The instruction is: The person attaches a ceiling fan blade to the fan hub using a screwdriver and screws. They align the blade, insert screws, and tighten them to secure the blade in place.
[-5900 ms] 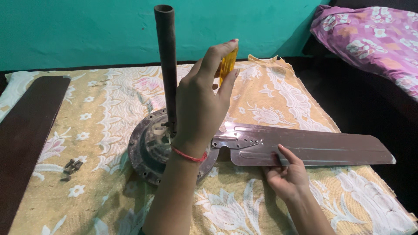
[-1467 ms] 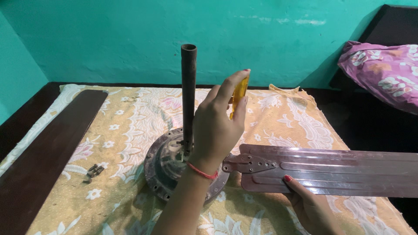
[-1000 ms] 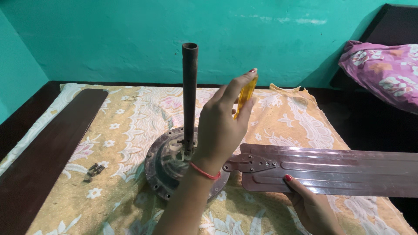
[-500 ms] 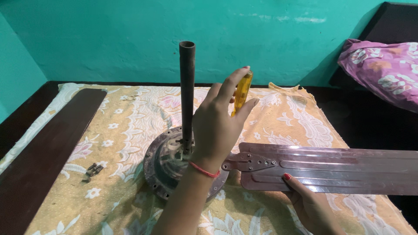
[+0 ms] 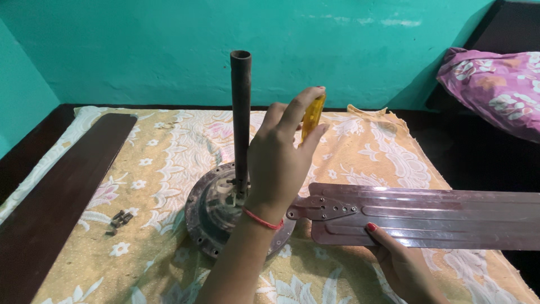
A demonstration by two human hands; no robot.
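Observation:
A round grey fan motor with an upright dark rod sits on a yellow floral cloth. My left hand reaches over the motor's right side and grips the yellow handle of a screwdriver, held upright; its tip is hidden behind the hand. A long brown fan blade lies to the right, its metal bracket meeting the motor's rim. My right hand holds the blade's near edge, thumb on top and fingers underneath.
A second dark blade lies along the cloth's left side. Several small screws rest between it and the motor. A pink floral bundle sits at the far right on a dark surface. A teal wall stands behind.
My left hand's fingers have shifted slightly around the screwdriver handle while staying over the motor's rim. The blade and my right hand have hardly moved.

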